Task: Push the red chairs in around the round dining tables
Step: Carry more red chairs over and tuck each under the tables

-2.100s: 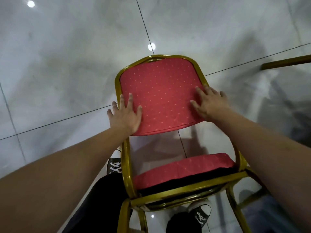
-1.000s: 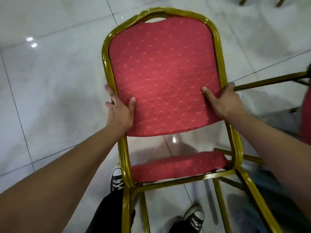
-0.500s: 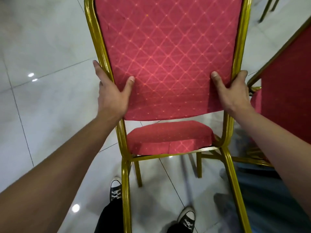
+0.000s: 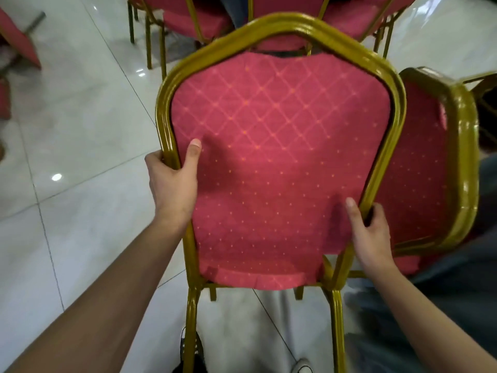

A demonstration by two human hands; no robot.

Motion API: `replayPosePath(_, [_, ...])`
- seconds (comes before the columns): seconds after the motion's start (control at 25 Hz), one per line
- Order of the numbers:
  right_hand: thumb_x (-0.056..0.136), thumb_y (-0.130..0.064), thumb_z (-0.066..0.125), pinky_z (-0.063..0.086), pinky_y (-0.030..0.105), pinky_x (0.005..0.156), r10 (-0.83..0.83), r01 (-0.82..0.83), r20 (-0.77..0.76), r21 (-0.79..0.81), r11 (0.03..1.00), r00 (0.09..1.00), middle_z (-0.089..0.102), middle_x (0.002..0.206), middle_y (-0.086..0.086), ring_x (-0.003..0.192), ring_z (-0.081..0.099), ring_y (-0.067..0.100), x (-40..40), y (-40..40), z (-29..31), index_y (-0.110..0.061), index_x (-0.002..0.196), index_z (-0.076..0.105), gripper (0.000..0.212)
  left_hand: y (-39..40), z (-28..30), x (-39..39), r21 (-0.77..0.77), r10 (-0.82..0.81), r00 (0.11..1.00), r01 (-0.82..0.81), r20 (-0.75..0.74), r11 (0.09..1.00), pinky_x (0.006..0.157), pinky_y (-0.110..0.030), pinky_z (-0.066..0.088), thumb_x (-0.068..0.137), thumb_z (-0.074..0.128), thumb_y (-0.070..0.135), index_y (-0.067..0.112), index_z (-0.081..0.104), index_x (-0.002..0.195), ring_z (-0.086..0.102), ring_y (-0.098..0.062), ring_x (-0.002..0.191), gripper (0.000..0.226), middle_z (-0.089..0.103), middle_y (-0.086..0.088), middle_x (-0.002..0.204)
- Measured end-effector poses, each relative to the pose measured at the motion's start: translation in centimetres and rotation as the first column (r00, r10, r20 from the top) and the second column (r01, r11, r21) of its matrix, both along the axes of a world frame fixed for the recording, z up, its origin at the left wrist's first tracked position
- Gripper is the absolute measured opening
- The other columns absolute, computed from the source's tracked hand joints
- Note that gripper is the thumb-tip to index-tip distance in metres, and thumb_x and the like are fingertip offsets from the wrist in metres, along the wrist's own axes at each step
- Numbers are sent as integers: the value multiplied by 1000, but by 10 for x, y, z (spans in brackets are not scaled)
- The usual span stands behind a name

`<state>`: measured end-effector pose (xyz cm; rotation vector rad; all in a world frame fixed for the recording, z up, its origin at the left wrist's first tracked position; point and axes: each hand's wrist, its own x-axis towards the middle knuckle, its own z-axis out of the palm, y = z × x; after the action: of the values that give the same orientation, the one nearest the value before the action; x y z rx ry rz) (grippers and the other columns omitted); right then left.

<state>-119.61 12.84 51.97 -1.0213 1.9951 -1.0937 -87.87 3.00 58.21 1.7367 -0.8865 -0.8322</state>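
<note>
Head view: a red chair (image 4: 279,168) fills the middle of the frame, seen from behind its backrest. The back panel is padded red fabric woven with a pale diamond lattice near the top and small gold dots lower down; it is broad at the shoulders and tapers to a rounded lower edge. A glossy gold-painted metal tube frames it, arching over the top with a flattened crown and running down into 2 straight rear legs on the floor (image 4: 80,211).

The left hand (image 4: 172,184) has its grip on the frame's left upright at about 9 o'clock: fingers curl round the outside of the tube, and the thumb lies flat on the fabric. The right hand (image 4: 371,232) has its grip on the right upright at about 4 o'clock, fingers wrapped behind the tube, thumb pressed on the red cloth. Both bare forearms reach in from the bottom corners.

At 3 o'clock, just beside and partly behind the held chair, a second red chair (image 4: 427,162) with the same gold tube frame shows its back. At 12 o'clock, more chairs (image 4: 199,20) of the same kind show their red seats and thin gold legs. The floor is polished pale marble-look tile with thin dark joints and bright reflections. At 6 o'clock, 2 shoes (image 4: 302,367) show between the chair legs.
</note>
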Motion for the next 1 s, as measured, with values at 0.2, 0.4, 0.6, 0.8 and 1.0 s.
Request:
replayPosePath(0.2, [95, -69, 48, 47, 22, 79, -121, 141, 101, -232, 962, 988, 67, 93, -14, 83, 60, -6, -10, 10, 51, -29, 98, 63, 43, 26, 30, -6, 29, 3, 986, 1, -165, 1000, 89, -45, 55, 82, 53, 78, 29, 56, 93, 62, -14, 91, 50, 61, 6, 94])
replayPosePath(0.4, [96, -65, 48, 38, 38, 68, -176, 190, 71, -381, 905, 982, 49, 67, -13, 68, 43, 7, -21, -2, 146, -34, 67, 55, 43, 67, 72, 11, -36, -130, 981, 127, -142, 991, 78, -23, 47, 80, 42, 79, 37, 54, 91, 59, 2, 89, 44, 60, 19, 93])
replayPosePath(0.6, [97, -65, 48, 44, 18, 83, 125, -201, -279, -264, 943, 952, 63, 94, -24, 92, 58, -3, 0, 34, 209, -34, 110, 67, 39, 86, 133, 24, -32, -528, 787, 565, 319, 824, 88, -32, 51, 91, 45, 73, 40, 54, 116, 58, -6, 102, 43, 59, 14, 108])
replayPosePath(0.8, [94, -63, 49, 41, 32, 101, 224, -307, -587, -44, 951, 778, 58, 121, -7, 114, 55, 15, 34, 91, 240, -21, 134, 59, 59, 133, 172, 27, 159, -705, 462, 765, 538, 624, 107, -52, 42, 89, 39, 76, 36, 35, 150, 46, -20, 126, 73, 49, 6, 140])
replayPosePath(1.0, [99, -74, 24, 40, 38, 78, 274, -314, -605, 41, 948, 747, 64, 87, -14, 86, 59, 20, 41, 134, 262, -29, 94, 65, 61, 196, 192, 8, 280, -695, 312, 751, 647, 598, 119, -57, 23, 94, 10, 77, 42, 17, 158, 27, -21, 150, 73, 29, 5, 164])
